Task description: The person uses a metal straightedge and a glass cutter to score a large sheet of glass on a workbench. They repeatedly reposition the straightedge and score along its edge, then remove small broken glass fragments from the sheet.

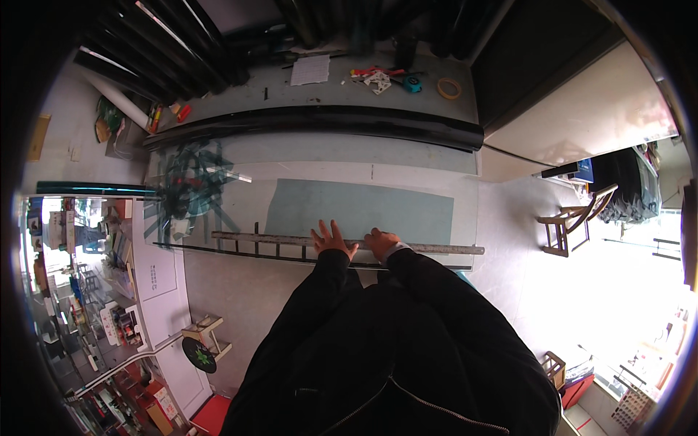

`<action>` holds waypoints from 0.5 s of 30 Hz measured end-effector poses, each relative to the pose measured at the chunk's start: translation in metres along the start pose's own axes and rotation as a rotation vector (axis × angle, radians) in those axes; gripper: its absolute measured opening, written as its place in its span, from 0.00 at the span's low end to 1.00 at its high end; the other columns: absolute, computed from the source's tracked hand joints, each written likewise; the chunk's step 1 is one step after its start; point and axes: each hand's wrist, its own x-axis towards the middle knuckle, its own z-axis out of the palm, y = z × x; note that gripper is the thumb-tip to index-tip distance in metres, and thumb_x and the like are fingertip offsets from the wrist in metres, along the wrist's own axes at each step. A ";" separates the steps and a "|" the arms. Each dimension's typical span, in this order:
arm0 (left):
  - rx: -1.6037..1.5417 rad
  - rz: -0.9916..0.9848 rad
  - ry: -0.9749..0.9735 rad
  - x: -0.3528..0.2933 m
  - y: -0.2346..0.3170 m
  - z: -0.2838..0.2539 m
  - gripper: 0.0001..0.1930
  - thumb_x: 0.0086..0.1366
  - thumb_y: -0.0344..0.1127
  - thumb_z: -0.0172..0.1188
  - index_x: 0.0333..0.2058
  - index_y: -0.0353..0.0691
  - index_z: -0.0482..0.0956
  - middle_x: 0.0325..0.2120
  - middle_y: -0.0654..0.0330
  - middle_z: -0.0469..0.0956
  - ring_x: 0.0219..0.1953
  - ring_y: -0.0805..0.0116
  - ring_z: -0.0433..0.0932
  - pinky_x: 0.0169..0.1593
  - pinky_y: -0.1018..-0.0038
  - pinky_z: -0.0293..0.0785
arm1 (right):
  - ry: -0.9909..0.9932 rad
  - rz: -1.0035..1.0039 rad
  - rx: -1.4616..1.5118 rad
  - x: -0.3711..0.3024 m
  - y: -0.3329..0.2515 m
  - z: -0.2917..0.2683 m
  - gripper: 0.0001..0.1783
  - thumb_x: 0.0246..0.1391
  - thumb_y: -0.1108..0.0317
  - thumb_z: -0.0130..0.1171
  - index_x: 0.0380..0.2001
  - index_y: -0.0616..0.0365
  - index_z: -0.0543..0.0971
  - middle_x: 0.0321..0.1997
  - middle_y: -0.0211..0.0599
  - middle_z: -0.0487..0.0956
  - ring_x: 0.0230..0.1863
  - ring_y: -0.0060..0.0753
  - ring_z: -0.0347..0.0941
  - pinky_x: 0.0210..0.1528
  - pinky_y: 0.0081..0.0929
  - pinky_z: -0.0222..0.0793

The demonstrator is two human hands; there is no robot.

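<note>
A long metal straightedge (436,248) lies across the near part of the glass-topped table, over the lower part of a grey-green sheet of film (363,207). My left hand (334,240) presses down with its fingers spread, reaching past the straightedge onto the film. Close to its right, my right hand (380,243) is closed at the straightedge, its fingers curled. Whatever it may hold is hidden under the fingers. Dark strips (247,247) lie along and across the near edge, left of my hands.
Tangled dark film scraps (189,189) pile up at the table's left. A long black roll (313,122) spans its far side. Behind it are a paper sheet (310,70), a teal tape measure (412,84) and a tape ring (449,89). A wooden chair (574,221) stands to the right.
</note>
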 end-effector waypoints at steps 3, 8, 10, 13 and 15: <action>0.016 -0.028 -0.021 0.003 0.002 0.003 0.59 0.50 0.65 0.72 0.73 0.55 0.44 0.74 0.52 0.36 0.73 0.31 0.38 0.63 0.39 0.65 | 0.013 -0.030 -0.024 0.000 0.001 0.002 0.12 0.54 0.69 0.55 0.43 0.52 0.76 0.47 0.46 0.75 0.41 0.53 0.81 0.40 0.48 0.78; 0.030 -0.055 -0.081 0.004 0.006 -0.008 0.60 0.49 0.66 0.72 0.73 0.56 0.45 0.73 0.53 0.37 0.72 0.30 0.39 0.62 0.40 0.67 | -0.001 -0.026 -0.020 0.000 0.002 0.004 0.12 0.58 0.66 0.53 0.45 0.51 0.76 0.48 0.46 0.75 0.43 0.52 0.81 0.41 0.46 0.78; 0.067 -0.077 -0.118 0.004 0.009 -0.012 0.59 0.50 0.67 0.70 0.73 0.57 0.45 0.73 0.55 0.36 0.73 0.32 0.38 0.64 0.45 0.65 | -0.012 -0.030 -0.037 -0.001 0.002 0.002 0.12 0.59 0.66 0.52 0.46 0.52 0.76 0.48 0.47 0.75 0.44 0.52 0.81 0.41 0.45 0.79; 0.075 -0.098 -0.153 0.005 0.010 -0.014 0.60 0.50 0.68 0.70 0.73 0.57 0.44 0.74 0.56 0.36 0.73 0.33 0.38 0.65 0.47 0.64 | -0.026 -0.022 -0.044 -0.005 0.003 -0.001 0.12 0.59 0.67 0.51 0.46 0.52 0.76 0.48 0.47 0.75 0.44 0.53 0.81 0.41 0.45 0.79; 0.075 -0.092 -0.134 0.007 0.009 -0.012 0.60 0.49 0.68 0.70 0.73 0.57 0.44 0.73 0.55 0.36 0.73 0.32 0.38 0.64 0.45 0.65 | -0.068 -0.001 -0.047 -0.006 0.005 -0.005 0.13 0.59 0.67 0.52 0.46 0.52 0.76 0.49 0.48 0.75 0.45 0.53 0.81 0.42 0.46 0.79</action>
